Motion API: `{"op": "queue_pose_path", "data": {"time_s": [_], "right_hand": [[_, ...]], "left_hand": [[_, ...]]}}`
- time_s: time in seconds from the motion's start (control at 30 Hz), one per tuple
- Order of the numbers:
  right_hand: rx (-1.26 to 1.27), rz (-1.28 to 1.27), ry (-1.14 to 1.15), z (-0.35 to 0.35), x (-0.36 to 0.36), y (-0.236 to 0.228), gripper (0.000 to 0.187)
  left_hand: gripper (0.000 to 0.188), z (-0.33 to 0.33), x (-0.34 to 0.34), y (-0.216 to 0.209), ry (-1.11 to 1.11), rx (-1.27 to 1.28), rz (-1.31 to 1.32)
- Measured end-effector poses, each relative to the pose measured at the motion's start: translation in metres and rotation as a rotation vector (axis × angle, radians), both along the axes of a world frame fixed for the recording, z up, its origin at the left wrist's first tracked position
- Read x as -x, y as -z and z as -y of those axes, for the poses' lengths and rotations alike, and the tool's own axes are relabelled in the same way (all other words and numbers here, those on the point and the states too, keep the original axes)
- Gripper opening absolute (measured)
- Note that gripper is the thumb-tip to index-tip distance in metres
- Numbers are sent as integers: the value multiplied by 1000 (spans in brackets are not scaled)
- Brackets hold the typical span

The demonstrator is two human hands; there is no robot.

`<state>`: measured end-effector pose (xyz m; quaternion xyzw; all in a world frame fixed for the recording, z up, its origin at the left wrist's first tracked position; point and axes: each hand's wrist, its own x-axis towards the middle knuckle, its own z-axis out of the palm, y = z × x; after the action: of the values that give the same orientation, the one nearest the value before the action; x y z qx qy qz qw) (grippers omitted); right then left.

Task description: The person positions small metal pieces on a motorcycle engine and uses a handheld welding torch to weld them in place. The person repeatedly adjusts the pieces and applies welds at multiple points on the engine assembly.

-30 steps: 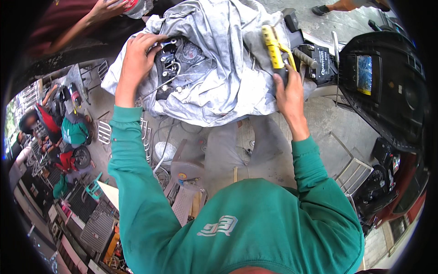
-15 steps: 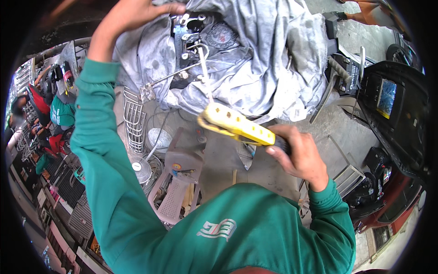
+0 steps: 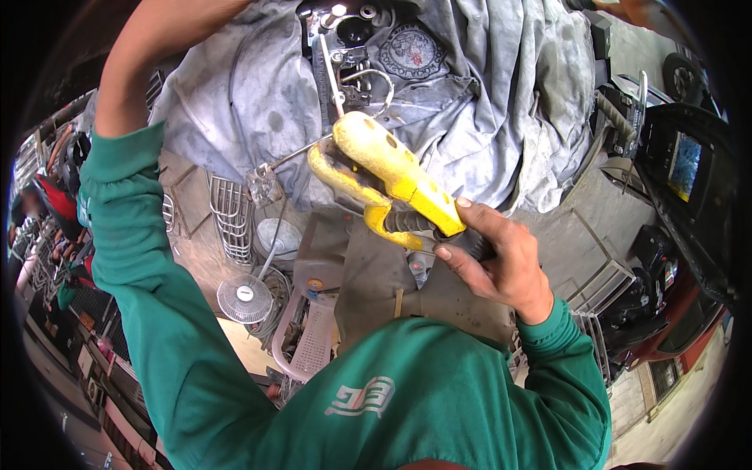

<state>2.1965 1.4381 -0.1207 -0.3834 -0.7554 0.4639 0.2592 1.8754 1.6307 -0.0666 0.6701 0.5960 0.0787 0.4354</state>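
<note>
My right hand (image 3: 505,254) is closed round the dark grip of a yellow welding electrode holder (image 3: 384,160), thumb underneath and forefinger along its edge. A thin pale welding rod (image 3: 331,82) projects from the holder's far end, and its tip overlaps the exposed metal machine parts (image 3: 345,61); whether it touches them I cannot tell. A grey cloth (image 3: 493,102) with a round dark emblem is draped around those parts. My left forearm (image 3: 129,70) reaches past the cloth's left side to the top edge, where the fingers are cut off from view.
Below the cloth stand a small grey fan (image 3: 244,298), a pinkish plastic chair (image 3: 313,337) and a wire rack (image 3: 231,219). A metal rod (image 3: 301,150) runs out from the cloth to a clamp (image 3: 264,186). On the right is a dark red car (image 3: 685,341) with a raised black panel.
The electrode holder has swung to a steeper tilt, its rod higher over the metal parts. My left hand has passed up out of the picture. The whole view has shifted somewhat.
</note>
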Motion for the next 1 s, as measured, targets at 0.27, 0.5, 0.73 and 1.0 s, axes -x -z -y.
{"op": "queue_pose_path", "data": {"time_s": [0.27,0.5,0.73,1.0], "right_hand": [[-26,-39,31,-6,3,8,64],[-24,-31,37,-8,1,9,62],[-18,-44,20,-13,1,12,59],[9,-65,45,-15,2,13,55]], "left_hand": [[44,-29,-12,14,366,-105,-354],[46,-38,-28,4,432,-40,-432],[43,-44,-35,1,364,85,-508],[34,-21,-38,-3,398,-141,-611]]}}
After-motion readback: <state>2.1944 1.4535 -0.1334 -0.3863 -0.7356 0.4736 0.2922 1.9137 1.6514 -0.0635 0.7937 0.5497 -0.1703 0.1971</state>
